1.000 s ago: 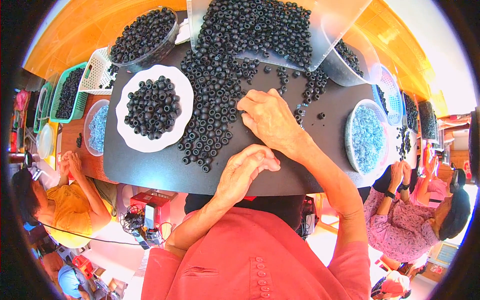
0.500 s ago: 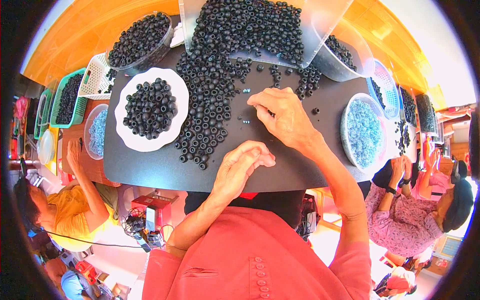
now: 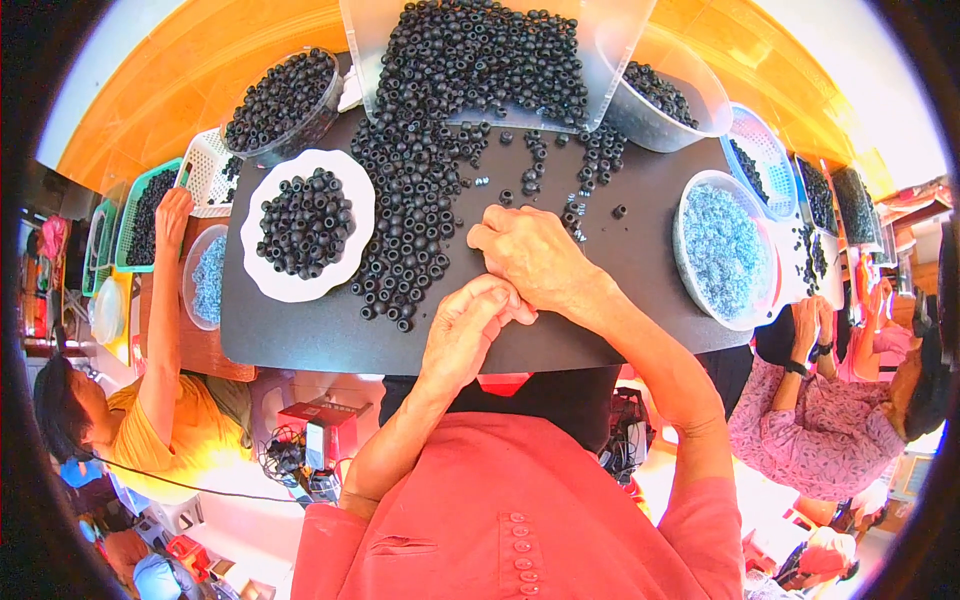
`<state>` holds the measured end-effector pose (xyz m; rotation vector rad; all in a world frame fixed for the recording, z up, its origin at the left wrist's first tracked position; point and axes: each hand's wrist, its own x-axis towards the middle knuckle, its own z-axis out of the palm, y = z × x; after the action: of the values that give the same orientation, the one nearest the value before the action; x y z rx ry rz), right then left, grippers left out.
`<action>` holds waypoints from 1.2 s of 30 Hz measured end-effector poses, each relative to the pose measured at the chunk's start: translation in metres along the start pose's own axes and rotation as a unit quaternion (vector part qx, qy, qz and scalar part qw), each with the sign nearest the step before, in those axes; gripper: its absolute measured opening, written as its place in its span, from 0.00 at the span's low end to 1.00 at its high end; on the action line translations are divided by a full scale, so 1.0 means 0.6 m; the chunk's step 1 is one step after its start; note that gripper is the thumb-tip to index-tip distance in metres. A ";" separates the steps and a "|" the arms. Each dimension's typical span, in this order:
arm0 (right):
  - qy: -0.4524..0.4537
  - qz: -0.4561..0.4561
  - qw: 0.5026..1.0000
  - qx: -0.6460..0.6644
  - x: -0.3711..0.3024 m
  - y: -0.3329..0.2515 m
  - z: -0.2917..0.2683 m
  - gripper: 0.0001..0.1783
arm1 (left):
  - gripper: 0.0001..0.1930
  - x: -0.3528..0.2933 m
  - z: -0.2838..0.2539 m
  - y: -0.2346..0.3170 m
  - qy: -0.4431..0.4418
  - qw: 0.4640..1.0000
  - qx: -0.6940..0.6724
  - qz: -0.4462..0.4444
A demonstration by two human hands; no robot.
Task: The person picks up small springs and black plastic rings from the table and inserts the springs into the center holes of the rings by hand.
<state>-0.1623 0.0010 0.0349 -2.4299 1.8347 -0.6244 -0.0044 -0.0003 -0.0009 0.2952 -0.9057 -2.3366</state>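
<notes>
My left hand (image 3: 468, 332) and my right hand (image 3: 537, 258) meet over the near middle of the dark table, both with fingers pinched together. My right hand rests against the fingertips of my left; whatever they hold is hidden. Just left of them spreads a pile of round black beads with holes (image 3: 405, 225). Beyond my right hand lie several loose black beads and a few tiny pale-blue pieces (image 3: 580, 212). To the left, a white scalloped plate (image 3: 300, 291) carries a heap of the same black beads.
A clear bin (image 3: 603, 62) on its side spills black beads at the table's far edge. Clear tubs of beads (image 3: 285, 100) flank it. At right stands a bowl of pale-blue pieces (image 3: 724, 245). Co-workers sit at left (image 3: 175, 425) and right (image 3: 800, 435).
My right hand has come left and nearer, from over the loose pieces to my left hand, which has closed. The co-worker at left has raised a hand toward the green basket.
</notes>
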 end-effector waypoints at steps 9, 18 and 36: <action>0.125 0.138 0.949 0.256 -0.083 -0.010 -0.010 0.08 | 0.08 -0.008 0.023 0.028 0.033 0.950 0.309 0.006; 0.194 0.187 0.872 0.408 -0.122 -0.010 -0.004 0.07 | 0.09 0.149 0.006 0.113 -0.022 0.664 0.712 0.227; 0.202 0.182 0.867 0.417 -0.122 -0.010 -0.004 0.07 | 0.11 0.262 -0.020 0.094 -0.192 0.545 0.795 0.186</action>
<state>-0.1741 0.0714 0.0172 -1.4186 1.5549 -1.5605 -0.0975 -0.1361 0.0298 0.1967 -2.7377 -0.4932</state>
